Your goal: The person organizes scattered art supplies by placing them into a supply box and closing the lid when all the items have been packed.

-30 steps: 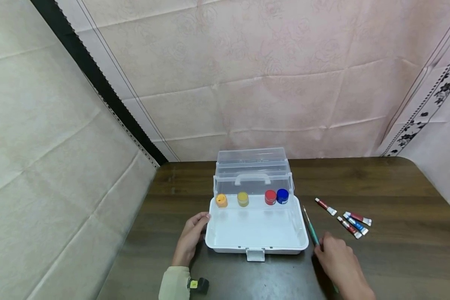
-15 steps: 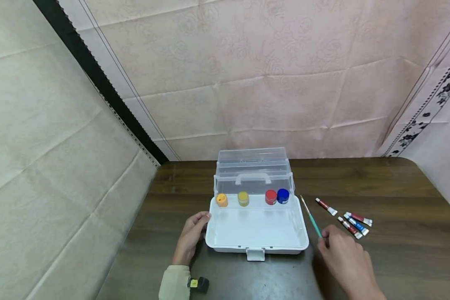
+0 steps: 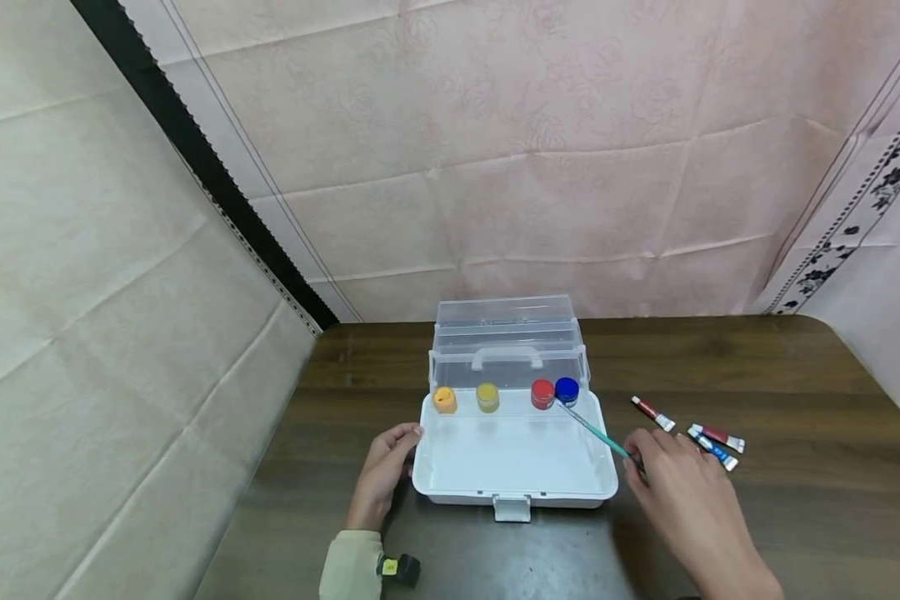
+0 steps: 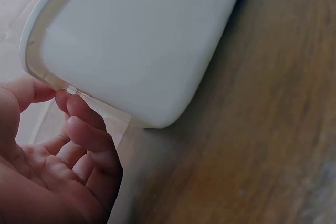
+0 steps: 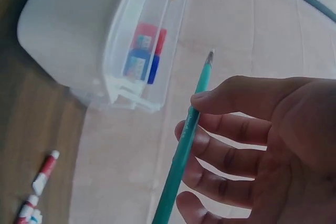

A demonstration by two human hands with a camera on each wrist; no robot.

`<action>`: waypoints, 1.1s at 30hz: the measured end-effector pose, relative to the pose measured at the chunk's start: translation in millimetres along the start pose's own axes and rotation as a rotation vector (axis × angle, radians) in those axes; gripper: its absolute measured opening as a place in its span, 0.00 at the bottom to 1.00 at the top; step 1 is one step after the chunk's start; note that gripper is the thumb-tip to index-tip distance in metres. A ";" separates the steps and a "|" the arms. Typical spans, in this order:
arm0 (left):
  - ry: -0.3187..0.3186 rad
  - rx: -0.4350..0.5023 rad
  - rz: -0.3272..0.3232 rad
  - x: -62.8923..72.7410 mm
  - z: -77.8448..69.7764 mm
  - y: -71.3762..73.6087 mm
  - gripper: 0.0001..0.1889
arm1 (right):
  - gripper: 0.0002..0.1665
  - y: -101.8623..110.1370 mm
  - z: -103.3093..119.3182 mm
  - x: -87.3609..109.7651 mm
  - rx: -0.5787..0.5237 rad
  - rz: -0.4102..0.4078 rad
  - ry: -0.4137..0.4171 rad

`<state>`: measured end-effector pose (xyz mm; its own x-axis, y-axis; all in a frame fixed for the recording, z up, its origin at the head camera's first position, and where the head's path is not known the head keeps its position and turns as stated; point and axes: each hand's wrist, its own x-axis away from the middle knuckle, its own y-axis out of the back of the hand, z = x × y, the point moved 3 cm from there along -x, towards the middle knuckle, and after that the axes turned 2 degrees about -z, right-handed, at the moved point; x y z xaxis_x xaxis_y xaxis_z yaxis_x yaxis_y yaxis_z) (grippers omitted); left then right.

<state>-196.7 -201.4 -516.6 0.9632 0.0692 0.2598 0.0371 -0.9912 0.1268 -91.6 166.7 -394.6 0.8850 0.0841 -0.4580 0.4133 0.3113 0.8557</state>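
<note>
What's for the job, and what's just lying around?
Seemingly for the job:
paintbrush, in the right hand
white box, held by the left hand
paint jars, in the box

Just lying around, probably:
paint tubes, on the table

Wooden table (image 3: pixel 817 475), cloth (image 3: pixel 540 167) (creased)

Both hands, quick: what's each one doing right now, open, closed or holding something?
Left hand: closed, pinching the left edge of the white box.
Right hand: closed, holding the teal paintbrush.
</note>
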 end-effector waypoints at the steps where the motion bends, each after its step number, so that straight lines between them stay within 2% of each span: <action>1: 0.003 0.000 -0.002 -0.1 0.3 0.2 0.18 | 0.09 0.8 2.7 -2.5 0.010 -0.001 0.016; 6: 0.000 -0.003 -0.003 -1.4 0.8 -0.1 0.19 | 0.11 3.4 14.9 -13.7 0.037 0.042 0.056; 13: -0.006 -0.008 -0.005 -1.2 0.9 0.5 0.19 | 0.13 -0.9 39.5 -28.5 0.110 0.104 0.186; 17: -0.005 -0.009 0.006 0.3 0.7 0.3 0.20 | 0.14 -10.2 53.8 -34.4 0.132 0.100 0.264; 20: -0.006 -0.011 0.006 1.0 0.4 0.2 0.20 | 0.14 -20.0 62.3 -38.4 0.108 0.092 0.297; 24: -0.006 -0.007 -0.003 1.7 0.1 -0.4 0.20 | 0.13 -37.1 69.4 -43.8 0.072 0.102 0.299; 33: -0.011 0.004 -0.004 3.5 -0.9 -2.4 0.21 | 0.13 -74.8 74.8 -48.6 0.020 0.247 0.263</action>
<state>-193.7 -198.7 -515.1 0.9659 0.0723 0.2485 0.0423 -0.9914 0.1240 -149.5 68.5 -418.3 0.8744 0.3955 -0.2811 0.2008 0.2325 0.9517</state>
